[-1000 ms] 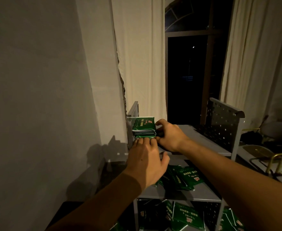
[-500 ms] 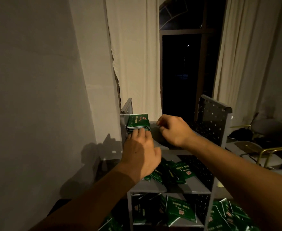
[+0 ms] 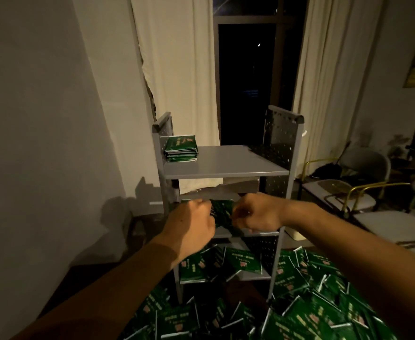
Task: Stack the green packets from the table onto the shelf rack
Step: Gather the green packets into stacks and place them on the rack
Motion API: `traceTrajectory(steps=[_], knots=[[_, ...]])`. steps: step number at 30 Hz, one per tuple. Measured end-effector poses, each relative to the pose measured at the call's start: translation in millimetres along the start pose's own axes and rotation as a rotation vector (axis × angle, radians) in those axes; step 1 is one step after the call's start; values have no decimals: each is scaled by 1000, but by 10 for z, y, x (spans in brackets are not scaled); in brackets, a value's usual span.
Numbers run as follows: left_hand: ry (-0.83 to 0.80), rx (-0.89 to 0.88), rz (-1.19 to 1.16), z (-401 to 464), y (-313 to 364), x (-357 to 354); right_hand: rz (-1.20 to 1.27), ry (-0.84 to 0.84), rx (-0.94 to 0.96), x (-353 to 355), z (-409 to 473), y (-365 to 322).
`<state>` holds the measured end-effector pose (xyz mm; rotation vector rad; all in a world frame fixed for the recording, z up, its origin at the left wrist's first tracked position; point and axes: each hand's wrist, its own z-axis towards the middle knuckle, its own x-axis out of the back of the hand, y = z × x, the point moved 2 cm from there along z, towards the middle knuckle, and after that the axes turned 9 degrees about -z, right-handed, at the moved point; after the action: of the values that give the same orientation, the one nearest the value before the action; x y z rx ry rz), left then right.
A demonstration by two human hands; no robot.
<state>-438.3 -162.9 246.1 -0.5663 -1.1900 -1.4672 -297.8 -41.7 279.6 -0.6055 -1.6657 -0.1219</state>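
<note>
Gathering packets at the middle shelf, centre of the frame.

Head view:
- Left hand (image 3: 196, 220) and right hand (image 3: 255, 214): both curled round a small bundle (image 3: 222, 212) of green packets, pinched between them just above the middle shelf (image 3: 258, 233) of the rack (image 3: 226, 165). How many packets sit in the bundle: cannot tell, since the fingers hide its edges.
- Stack (image 3: 181, 148): squared pile at the left rear of the top shelf, against the perforated left panel. Rest of that shelf bare grey.
- Lower shelf (image 3: 245, 276): several loose packets lying flat and overlapping.
- Heap (image 3: 312, 298): many more packets scattered across the bottom and lower right of the frame, around the rack's feet.
- Chairs (image 3: 363, 173) at right, curtains (image 3: 177, 69) and a dark window (image 3: 248, 82) behind the rack, plain wall (image 3: 42, 119) at left.

Step in hand, as judged: collecting and squaring a bundle before placing it; task at an early stage, with one short pile set and most packets loose.

Next move, as judged: lifting the bundle clear of the top shelf's front edge, carrying it up and left, then setting it flush on the existing pile or just beside it. Edges aligned first, or the slick packets may slide.
</note>
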Motion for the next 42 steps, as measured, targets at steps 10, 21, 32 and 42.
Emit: traceTrajectory(steps=[10,21,32,42], knots=[[-124,212,-44,-204,-127,-500,-33,328,-253,-685,326,362],[-173,474,-327,-142,-309,-612,-312,341,-372,-941,732,256],[-178,541,-635,-141,-296,-778,-613,483,-195,-892,586,340],[-115,984,-1723,-101,-234,-754,-410,933,243,-1202,-171,214]])
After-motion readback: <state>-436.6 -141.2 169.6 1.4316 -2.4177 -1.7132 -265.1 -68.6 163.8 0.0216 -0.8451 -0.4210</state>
